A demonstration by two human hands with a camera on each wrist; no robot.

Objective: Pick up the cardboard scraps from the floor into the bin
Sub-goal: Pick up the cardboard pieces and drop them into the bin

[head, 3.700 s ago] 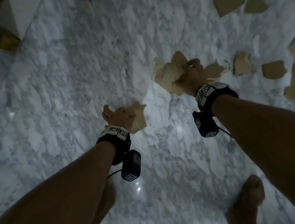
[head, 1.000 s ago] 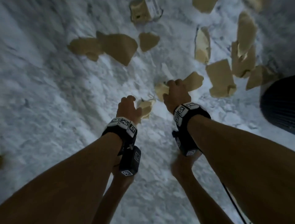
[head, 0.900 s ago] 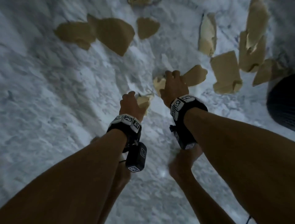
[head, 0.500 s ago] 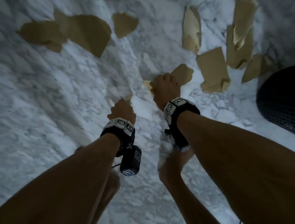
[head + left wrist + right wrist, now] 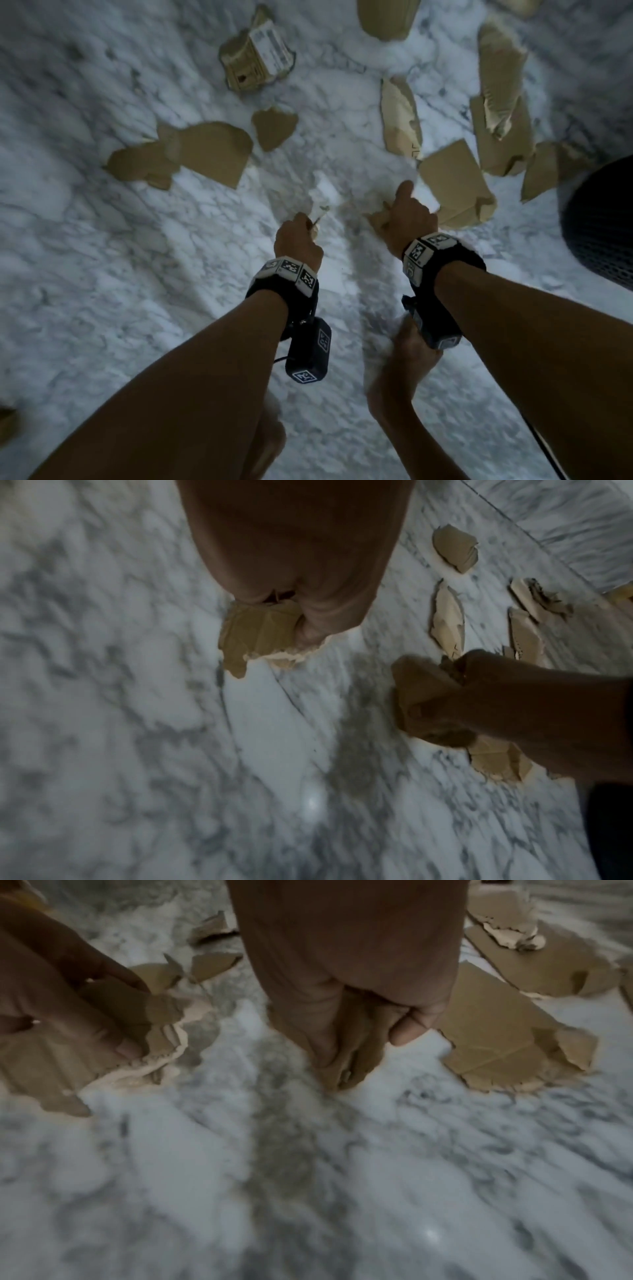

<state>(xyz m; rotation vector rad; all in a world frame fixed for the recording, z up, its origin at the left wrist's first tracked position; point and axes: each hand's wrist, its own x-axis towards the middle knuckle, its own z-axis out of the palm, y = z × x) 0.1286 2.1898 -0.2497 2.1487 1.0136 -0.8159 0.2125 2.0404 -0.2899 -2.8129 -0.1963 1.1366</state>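
My left hand (image 5: 301, 228) grips a torn cardboard scrap (image 5: 257, 634), and only its tip (image 5: 318, 215) shows past the knuckles in the head view. My right hand (image 5: 402, 214) is curled round a bunch of scraps (image 5: 493, 758) with its forefinger sticking out. Both hands hang above the marble floor (image 5: 102, 274), a little apart. The dark mesh bin (image 5: 599, 226) stands at the right edge, beyond my right hand. Several more scraps lie ahead: a broad one (image 5: 212, 154), a small one (image 5: 274, 126) and a squarish one (image 5: 455, 181) just past my right hand.
A crumpled box piece with a white label (image 5: 257, 58) lies further off. More torn strips (image 5: 500, 102) are heaped close to the bin. My bare feet (image 5: 404, 377) stand on the floor below the wrists.
The view has swung, bringing the labelled piece into sight. My hands have drawn a little apart, still holding their scraps. The right forefinger now points out.
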